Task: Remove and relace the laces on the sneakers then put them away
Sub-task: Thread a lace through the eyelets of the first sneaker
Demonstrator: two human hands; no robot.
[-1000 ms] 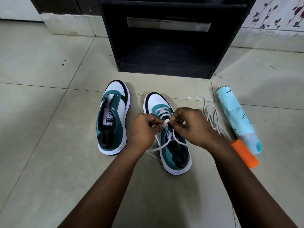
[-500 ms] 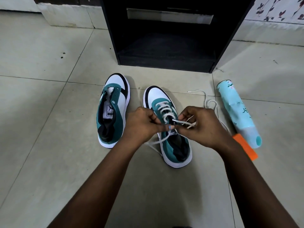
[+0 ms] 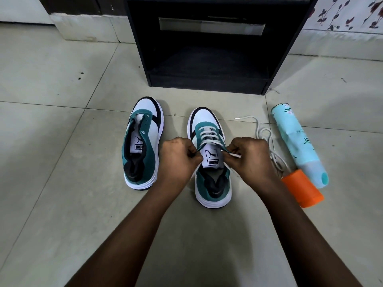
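Both grips pinch lace ends: left hand [image 3: 178, 160] and right hand [image 3: 251, 160] flank the right sneaker [image 3: 209, 162], toe pointing away; next eyelets lie between them.

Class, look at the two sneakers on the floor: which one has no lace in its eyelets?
The left sneaker: its eyelets are bare. The right sneaker has a white lace crossing its front eyelets.

Both bare arms reach forward, side by side. The left hand [image 3: 178, 157] is curled into a fist, knuckles up, pinching with its fingertips. The right hand [image 3: 251, 157] is curled too, thumb and finger pinched together. The 2 hands are near each other but not touching.
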